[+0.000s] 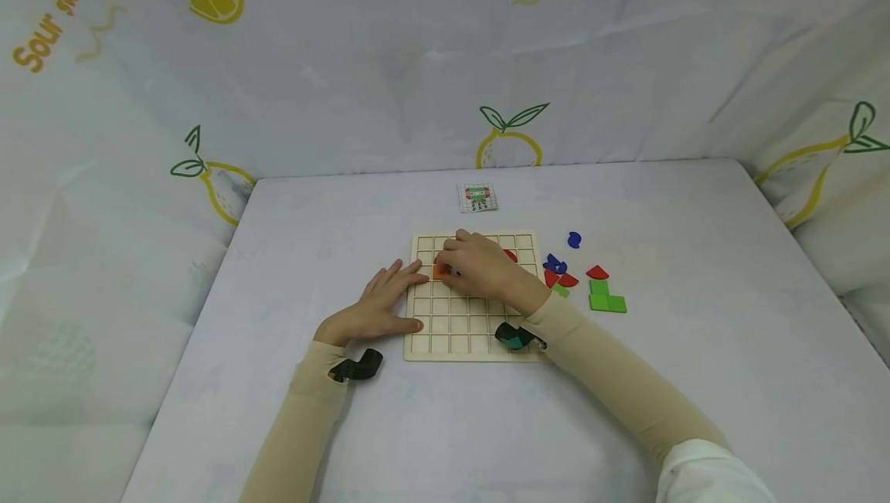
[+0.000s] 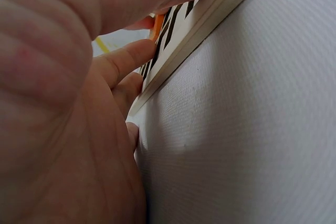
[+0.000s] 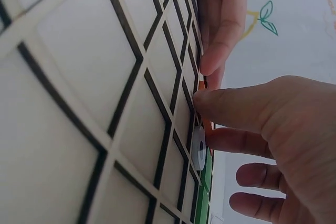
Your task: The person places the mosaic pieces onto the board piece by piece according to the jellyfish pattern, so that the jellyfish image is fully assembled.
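A pale wooden grid board (image 1: 438, 344) lies on the table. My left hand (image 1: 375, 306) is spread along its left edge, fingertips and thumb touching the rim, and the left wrist view shows the thumb on the board's edge (image 2: 184, 51). Over the upper part of the grid, my right hand (image 1: 483, 267) pinches an orange square piece (image 1: 438, 272) between thumb and index finger, low against the board. Beside those fingers, the right wrist view shows a white piece with a dark dot (image 3: 198, 150) and green pieces (image 3: 202, 198). A red piece (image 1: 511, 255) shows past the right hand, which hides part of the grid.
Right of the board lie loose red pieces (image 1: 597, 272), green squares (image 1: 607, 303) and blue pieces (image 1: 574, 239). A small stack of picture cards (image 1: 478, 198) sits behind the board. Printed cloth (image 1: 389, 62) hangs at the back.
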The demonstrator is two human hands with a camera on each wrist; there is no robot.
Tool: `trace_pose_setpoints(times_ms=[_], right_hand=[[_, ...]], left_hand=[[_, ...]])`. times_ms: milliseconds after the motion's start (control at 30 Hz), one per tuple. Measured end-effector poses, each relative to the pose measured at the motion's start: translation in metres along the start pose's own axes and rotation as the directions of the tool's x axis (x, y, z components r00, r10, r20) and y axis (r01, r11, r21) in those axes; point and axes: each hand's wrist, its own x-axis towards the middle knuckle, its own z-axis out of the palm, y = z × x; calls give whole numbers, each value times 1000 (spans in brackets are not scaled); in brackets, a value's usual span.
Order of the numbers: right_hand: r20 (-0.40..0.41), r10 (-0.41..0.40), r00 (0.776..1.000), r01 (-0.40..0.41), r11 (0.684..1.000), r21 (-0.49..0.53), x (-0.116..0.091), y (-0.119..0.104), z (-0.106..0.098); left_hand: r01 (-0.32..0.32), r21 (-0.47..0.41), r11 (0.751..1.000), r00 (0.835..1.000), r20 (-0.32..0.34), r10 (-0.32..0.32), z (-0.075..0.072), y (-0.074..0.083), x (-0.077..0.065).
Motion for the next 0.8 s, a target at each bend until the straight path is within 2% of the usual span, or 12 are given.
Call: trace_pose_setpoints(times_ms=[567,800], right_hand=[[25,0,1000,1,1000,-26,2,0,-1],[48,60,997,-62,997,40,-3,3,-7]], left_hand=[[7,10,1000,1000,-1,-7,-1,1,1],[9,8,1000,1000,-1,-9,0,1,0]])
